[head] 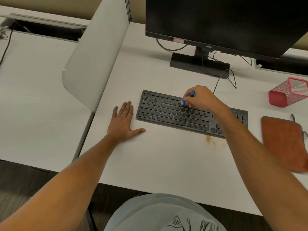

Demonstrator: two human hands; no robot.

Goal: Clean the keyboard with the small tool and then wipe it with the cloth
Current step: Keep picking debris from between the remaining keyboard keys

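A black keyboard [168, 110] lies on the white desk [166, 160], angled slightly down to the right. My right hand [200, 98] grips a small blue cleaning tool [187, 98] with its pale tip down on the upper key rows near the middle. My right forearm hides part of the keyboard's right side. My left hand [124, 120] rests flat on the desk just left of the keyboard, fingers straight. An orange cloth [283, 142] lies flat on the desk to the right of the keyboard.
A black monitor [225, 22] on its stand [198, 64] is behind the keyboard, with cables trailing. A red mesh holder [288, 92] lies on its side at the right. Brown crumbs [209, 139] sit just in front of the keyboard. A grey divider panel [93, 64] stands at the left.
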